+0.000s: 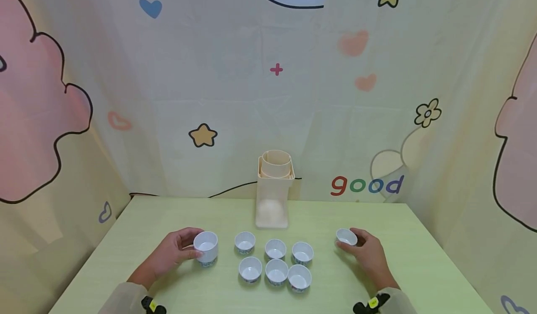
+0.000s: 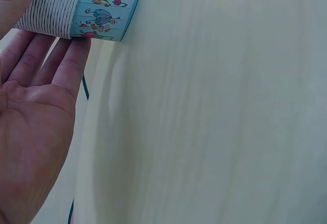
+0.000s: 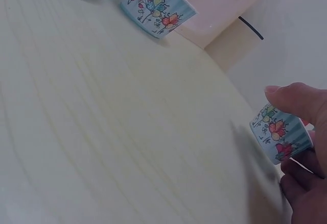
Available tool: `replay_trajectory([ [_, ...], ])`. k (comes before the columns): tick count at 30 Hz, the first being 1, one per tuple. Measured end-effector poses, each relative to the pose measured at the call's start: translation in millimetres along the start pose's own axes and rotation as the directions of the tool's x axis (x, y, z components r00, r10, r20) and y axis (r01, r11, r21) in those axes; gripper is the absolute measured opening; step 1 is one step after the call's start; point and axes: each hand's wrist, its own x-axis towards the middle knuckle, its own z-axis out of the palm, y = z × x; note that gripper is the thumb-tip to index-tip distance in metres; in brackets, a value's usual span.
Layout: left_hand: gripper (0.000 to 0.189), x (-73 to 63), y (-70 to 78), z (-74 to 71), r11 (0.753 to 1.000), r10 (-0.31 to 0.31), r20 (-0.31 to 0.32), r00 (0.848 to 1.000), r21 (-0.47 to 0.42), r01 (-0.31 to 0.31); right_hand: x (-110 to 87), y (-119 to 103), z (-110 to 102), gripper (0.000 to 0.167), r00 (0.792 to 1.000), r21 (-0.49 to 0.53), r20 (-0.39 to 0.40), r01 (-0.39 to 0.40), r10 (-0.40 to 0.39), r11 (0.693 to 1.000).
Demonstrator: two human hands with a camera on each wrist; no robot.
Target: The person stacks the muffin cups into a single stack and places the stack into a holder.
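Observation:
My left hand [image 1: 174, 251] grips a stack of nested paper cups [image 1: 206, 248] between thumb and fingers, at the left of the table. In the left wrist view, the closely packed white rims of the stack [image 2: 59, 7] show above a blue, flower-printed cup base. Over at the right, my right hand [image 1: 369, 255] pinches a single small paper cup [image 1: 346, 237], close over the tabletop. The right wrist view shows the thumb on one side of this flower-printed cup [image 3: 278, 134] and fingers on the other. Between the hands, several single cups [image 1: 276, 272] stand upright in two rows.
A cream-coloured holder [image 1: 272, 202] with a round tube [image 1: 276, 163] in its top stands at the back middle of the pale green table [image 1: 201, 295]. Printed cloth [image 1: 235, 71] hangs behind the table and along both sides.

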Motion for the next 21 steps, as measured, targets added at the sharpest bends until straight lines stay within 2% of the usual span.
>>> replay_trajectory([
  [14, 0.067, 1.8, -1.0, 0.3, 1.000, -0.020, -0.012, 1.000, 0.005, 0.020, -5.9, -6.7, -0.5, 0.079, 1.000, 0.032, -0.013, 0.007, -0.006, 0.999],
  [21, 0.067, 1.9, -1.0, 0.6, 0.999, -0.020, -0.020, 1.000, 0.027, 0.021, -7.7, -7.7, 0.3, 0.080, 1.000, 0.099, 0.004, 0.005, -0.005, 0.995],
])
